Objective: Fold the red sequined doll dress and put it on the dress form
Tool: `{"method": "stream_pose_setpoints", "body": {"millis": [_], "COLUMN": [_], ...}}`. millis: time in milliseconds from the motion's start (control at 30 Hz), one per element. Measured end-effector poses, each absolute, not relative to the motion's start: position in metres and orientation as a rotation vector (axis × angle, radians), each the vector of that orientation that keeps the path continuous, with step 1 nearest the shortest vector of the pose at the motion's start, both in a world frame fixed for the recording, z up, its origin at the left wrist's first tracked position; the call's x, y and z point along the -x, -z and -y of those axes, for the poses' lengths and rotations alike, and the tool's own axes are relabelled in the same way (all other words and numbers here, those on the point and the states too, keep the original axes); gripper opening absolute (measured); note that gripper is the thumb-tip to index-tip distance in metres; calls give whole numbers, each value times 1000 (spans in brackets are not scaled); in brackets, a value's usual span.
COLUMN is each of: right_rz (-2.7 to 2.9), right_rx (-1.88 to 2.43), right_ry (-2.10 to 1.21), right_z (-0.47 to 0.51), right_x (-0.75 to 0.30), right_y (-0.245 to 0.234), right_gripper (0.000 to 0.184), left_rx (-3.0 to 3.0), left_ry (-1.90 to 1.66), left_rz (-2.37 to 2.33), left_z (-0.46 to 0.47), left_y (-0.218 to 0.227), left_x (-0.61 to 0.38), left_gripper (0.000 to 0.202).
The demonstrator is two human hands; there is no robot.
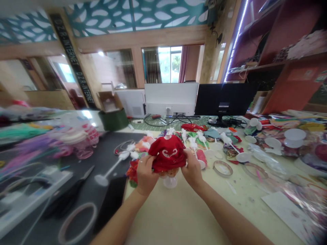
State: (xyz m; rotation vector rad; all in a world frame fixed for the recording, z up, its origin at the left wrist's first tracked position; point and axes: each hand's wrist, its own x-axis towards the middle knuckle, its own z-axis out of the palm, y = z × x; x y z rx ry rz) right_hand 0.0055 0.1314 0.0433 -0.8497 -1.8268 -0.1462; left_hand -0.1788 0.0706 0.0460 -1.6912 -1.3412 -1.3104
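A small red doll garment (167, 154) with a pale curled design on its front hangs over a white doll form on a round clear-white base (170, 182). My left hand (146, 173) pinches the garment's left lower edge, and my right hand (192, 167) grips its right side. Patterned tan cloth (171, 172) shows just under the red hem. Colourful fabric (133, 172) lies beside my left hand. The form's body is hidden by the garment. Behind stand or lie several white doll forms (201, 136) on stems.
Tape rolls (223, 168) lie on the right, another tape roll (78, 223) at lower left. Scissors (87, 173) and a power strip (33, 200) are on the dark mat (102, 146). Fabric piles (281, 126) cover the right side. Two monitors (171, 97) stand at the back.
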Motion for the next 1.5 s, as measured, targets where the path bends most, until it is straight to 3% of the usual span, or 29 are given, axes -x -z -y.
{"method": "stream_pose_setpoints", "body": {"millis": [167,367,600,867,1033,1200,1500], "right_rz": [1885,1951,2065,2209,2173,1981,1304], "right_rx": [906,873,801,749,870,985,826], "right_ry": [128,211,298,192,-116,-618,-1597], "right_z": [-134,-137,-135,-125,-121,-113,-107], "right_x": [-5,-10,-19,-27,-32,-35,-26], "right_y": [-37,-26,-13,-7,-6,-2,-4], "right_gripper": [19,20,18,17,19,32,45], "left_rx": [1671,1762,1911,2021,2077,2146,1934], "left_ry": [1382,1319,1136,990,1069,1341,2446], "left_rz": [1429,1470,1512,1610,1805,2054,2504], "left_z": [-72,-71,-68,-60,-53,-41,-37], "left_y": [-45,-26,-3,4,-2,-8,-6], "left_x": [179,186,194,194,188,183,170], "left_gripper": [13,11,30,30,20,49,60]}}
